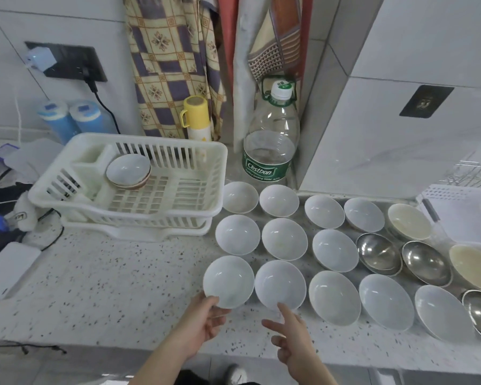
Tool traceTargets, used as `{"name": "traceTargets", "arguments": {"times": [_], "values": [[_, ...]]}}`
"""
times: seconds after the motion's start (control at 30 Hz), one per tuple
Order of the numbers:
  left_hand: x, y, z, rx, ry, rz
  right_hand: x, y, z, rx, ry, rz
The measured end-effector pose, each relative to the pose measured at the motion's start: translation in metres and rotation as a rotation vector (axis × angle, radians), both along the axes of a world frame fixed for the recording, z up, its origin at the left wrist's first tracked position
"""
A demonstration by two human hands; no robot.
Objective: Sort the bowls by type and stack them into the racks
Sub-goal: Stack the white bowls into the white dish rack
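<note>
1. Head view, hands: your left hand [206, 315] pinches the near rim of the nearest left white bowl [228, 282], thumb on top and fingers curled beneath. Your right hand [289, 337] holds nothing; its forefinger is stretched out and touches, or nearly touches, the near rim of the next white bowl [280, 284]. I can't quite tell which.

2. Where the work lies: the white bowls stand in rows on the speckled counter [109, 287], right of the white plastic rack [139, 187]. That rack, far left of your hands, already holds a small stack of bowls [128, 170] leaning in its far-left part. Steel bowls [378, 257] and cream bowls [408, 222] sit further right, beside a second rack [461, 209] at the right edge.

3. What could go wrong: a rim pinch on glazed ware looks slippery. Tilt it on lifting and it may slide free, or knock its close-set neighbours and chip one. The rack's slatted floor is uneven, so a stack set askew could topple.

4. Materials and shapes: the white bowls are glossy, round and deep with thin rims. The steel ones are mirror-bright and likely lighter. The cream ones look matt. The counter is hard stone.
</note>
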State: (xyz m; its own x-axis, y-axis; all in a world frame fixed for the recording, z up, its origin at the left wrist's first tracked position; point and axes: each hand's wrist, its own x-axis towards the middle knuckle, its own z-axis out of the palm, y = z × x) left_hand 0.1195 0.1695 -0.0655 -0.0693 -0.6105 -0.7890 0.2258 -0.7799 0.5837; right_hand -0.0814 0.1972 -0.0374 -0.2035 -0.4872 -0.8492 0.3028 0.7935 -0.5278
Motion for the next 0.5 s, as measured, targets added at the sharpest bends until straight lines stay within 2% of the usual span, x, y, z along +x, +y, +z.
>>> {"name": "traceTargets", "arguments": {"times": [0.13,0.33,0.5], "values": [[-0.003,-0.001,-0.005,-0.056,-0.042,0.019,-0.003,-0.007,-0.001,-0.059,0.029,-0.039],[-0.001,0.001,-0.003,-0.095,-0.025,0.016,0.001,-0.006,-0.009,-0.155,0.202,-0.029],[0.018,0.003,-0.002,-0.1,0.006,-0.016,0.012,-0.001,-0.007,-0.188,0.198,-0.182]]}}
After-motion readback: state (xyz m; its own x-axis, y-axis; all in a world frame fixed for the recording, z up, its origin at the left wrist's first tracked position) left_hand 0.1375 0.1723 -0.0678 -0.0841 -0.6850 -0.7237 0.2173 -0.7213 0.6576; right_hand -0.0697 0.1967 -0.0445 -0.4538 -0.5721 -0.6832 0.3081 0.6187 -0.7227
